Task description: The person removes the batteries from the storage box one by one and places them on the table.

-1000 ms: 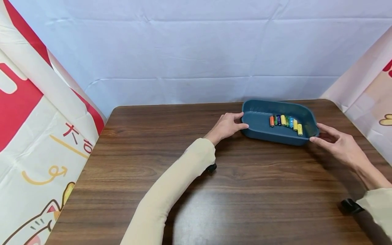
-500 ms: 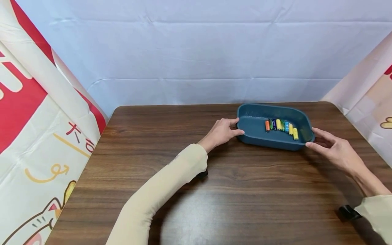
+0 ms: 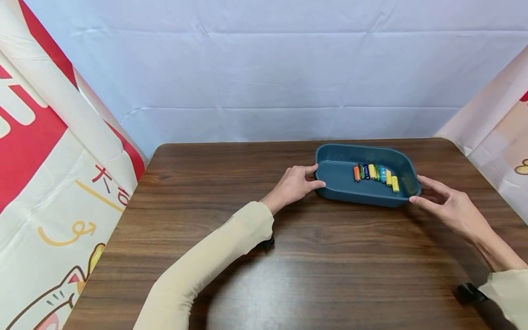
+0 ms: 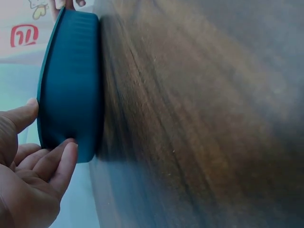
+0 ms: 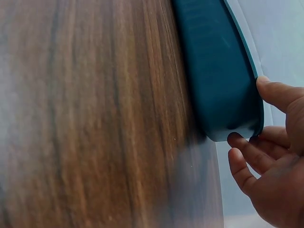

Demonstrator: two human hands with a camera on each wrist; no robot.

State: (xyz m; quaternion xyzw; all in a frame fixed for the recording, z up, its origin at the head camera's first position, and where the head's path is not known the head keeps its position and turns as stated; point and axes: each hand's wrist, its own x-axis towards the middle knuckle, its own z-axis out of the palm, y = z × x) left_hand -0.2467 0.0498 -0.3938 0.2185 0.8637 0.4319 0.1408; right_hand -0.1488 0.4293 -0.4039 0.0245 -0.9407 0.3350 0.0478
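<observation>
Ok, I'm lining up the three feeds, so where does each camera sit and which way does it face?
Head: worn on the head, looks forward and down at the table; shows both sleeved arms, the left hand and right hand at the ends of the blue tray of batteries.
Left wrist: on the left wrist, looks along the tabletop at the tray's end wall; shows the left hand's fingers.
Right wrist: mirrored, at the opposite end; shows the right hand's fingers.
Shared: all three show the tray and table.

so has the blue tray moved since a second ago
Yes. The blue tray has slid left and toward the person: more bare table now shows between it and the table's right corner, with both hands at its ends.
</observation>
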